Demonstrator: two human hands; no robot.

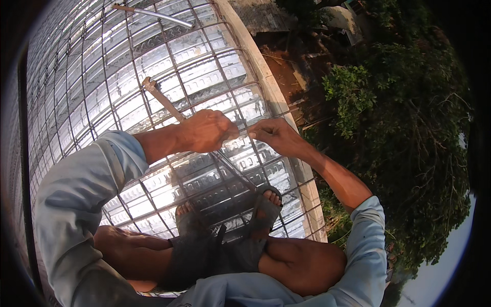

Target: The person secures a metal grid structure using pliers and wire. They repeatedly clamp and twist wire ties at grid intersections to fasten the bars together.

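Observation:
My left hand (209,131) is closed above the steel mesh, its fingertips pinched and pointing right. Facing it, my right hand (276,136) is closed too, thumb and fingers pressed together beside a bar. The fingertips nearly meet over the rebar mesh (176,71). What either pinch holds is too small to make out. Under my left hand runs a long bar tool (166,104) with a rusty, notched head; its far end shows past the hand, towards my right foot. I cannot tell whether the left palm grips this bar or it only lies below.
Shiny ribbed metal decking (230,71) lies beneath the mesh. A second rod (158,16), silver with a rusty end, rests at the top. On the right, a pale concrete edge (271,87) borders a drop to ground and trees (353,97). My feet (266,212) are on the decking area.

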